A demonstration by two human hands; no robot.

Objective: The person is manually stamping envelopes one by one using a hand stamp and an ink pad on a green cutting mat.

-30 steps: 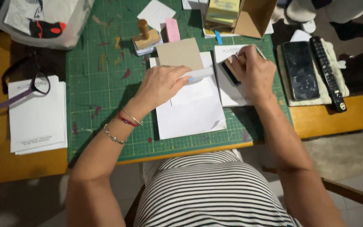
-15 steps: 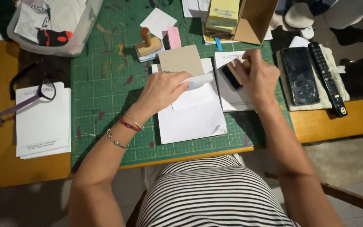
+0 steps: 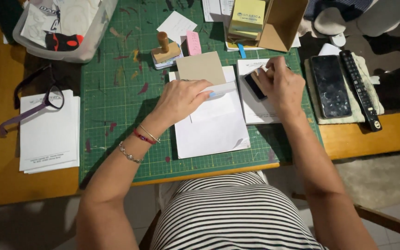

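My left hand (image 3: pixel 181 99) lies flat on a stack of white paper sheets (image 3: pixel 214 129) on the green cutting mat (image 3: pixel 112 106), fingertips on a thin white strip. A tan card (image 3: pixel 201 67) sits at the stack's top edge. My right hand (image 3: pixel 281 85) grips a wooden stamp (image 3: pixel 255 83) with a dark underside, tilted over a second white sheet (image 3: pixel 258 111) to the right.
Another wooden-handled stamp (image 3: pixel 165 50) and a pink eraser (image 3: pixel 193 42) lie behind the stack. A white notepad pile (image 3: pixel 47 134) and purple glasses (image 3: pixel 33 109) lie left. A phone (image 3: pixel 330 85) and remote (image 3: pixel 359 90) rest on a cloth at right. A cardboard box (image 3: pixel 281 23) and yellow pads (image 3: pixel 248 16) stand at the back.
Both hands stay nearly where they were; the right hand has tipped the stamp slightly over the right sheet. The view shifted a little.
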